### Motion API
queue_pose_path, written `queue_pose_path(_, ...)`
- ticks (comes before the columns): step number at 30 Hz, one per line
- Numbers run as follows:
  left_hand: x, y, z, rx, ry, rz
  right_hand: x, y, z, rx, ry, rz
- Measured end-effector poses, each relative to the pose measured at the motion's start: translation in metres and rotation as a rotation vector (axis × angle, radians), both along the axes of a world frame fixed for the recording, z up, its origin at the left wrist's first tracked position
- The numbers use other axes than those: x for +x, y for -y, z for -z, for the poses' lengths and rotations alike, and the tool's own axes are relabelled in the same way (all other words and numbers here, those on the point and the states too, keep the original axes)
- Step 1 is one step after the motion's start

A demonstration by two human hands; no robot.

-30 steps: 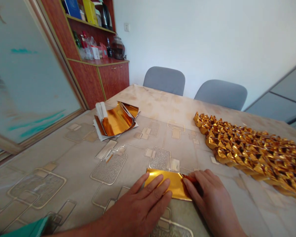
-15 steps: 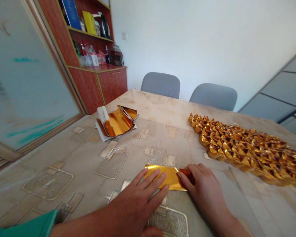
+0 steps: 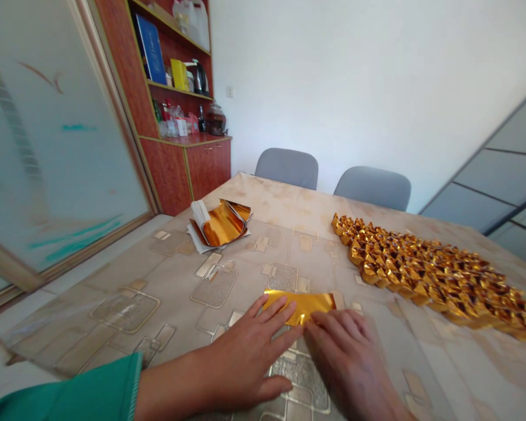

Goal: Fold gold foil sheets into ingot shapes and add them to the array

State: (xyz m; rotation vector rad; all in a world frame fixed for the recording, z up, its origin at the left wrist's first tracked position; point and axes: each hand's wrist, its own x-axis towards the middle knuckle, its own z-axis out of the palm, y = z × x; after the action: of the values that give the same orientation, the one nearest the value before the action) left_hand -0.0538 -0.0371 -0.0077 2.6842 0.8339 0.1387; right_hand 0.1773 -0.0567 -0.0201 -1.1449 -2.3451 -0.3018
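Note:
A folded strip of gold foil paper (image 3: 309, 303) lies flat on the table (image 3: 166, 275) in front of me. My left hand (image 3: 245, 356) rests with fingers stretched flat, its fingertips on the strip's left part. My right hand (image 3: 348, 356) lies beside it, fingers extended and pressing on the strip's near edge at the middle. Neither hand lifts the paper.
A long heap of folded gold paper ingots (image 3: 425, 272) covers the table's right side. A stack of loose gold sheets (image 3: 221, 225) sits at the far left. Two grey chairs (image 3: 287, 166) stand behind the table. A wooden cabinet (image 3: 184, 158) and a glass sliding door (image 3: 48, 164) are on the left.
My right hand slid left along the strip from its right end to the middle, next to the left hand. The head camera tilted up.

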Motion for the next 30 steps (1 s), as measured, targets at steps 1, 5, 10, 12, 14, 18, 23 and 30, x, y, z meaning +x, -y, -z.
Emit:
queue_pose_path(1,0.0,0.001,-0.001,0.007,-0.007,-0.005,-0.004,0.005,0.0,0.003,-0.012,0.002)
queue_pose_path(5,0.002,0.003,-0.004,0.031,-0.012,-0.031,-0.009,0.012,-0.002,-0.08,0.038,0.026)
queue_pose_path(10,0.0,0.001,-0.007,0.018,-0.032,-0.028,0.009,0.011,-0.003,-0.086,0.01,0.041)
queue_pose_path(12,-0.003,-0.001,-0.009,0.017,-0.03,-0.014,0.014,0.012,-0.001,-0.099,0.0,0.045)
queue_pose_path(14,-0.009,-0.002,-0.01,0.018,-0.039,-0.006,0.017,0.013,0.001,-0.124,-0.012,0.039)
queue_pose_path(18,-0.028,-0.001,-0.005,0.059,-0.041,-0.026,0.018,0.013,0.002,-0.201,-0.061,0.033)
queue_pose_path(23,-0.051,-0.002,0.001,0.121,-0.097,-0.021,0.02,0.011,0.001,-0.219,-0.09,0.015)
queue_pose_path(30,-0.045,-0.014,-0.003,0.281,0.022,-0.016,0.018,0.007,-0.006,-0.25,-0.092,0.008)
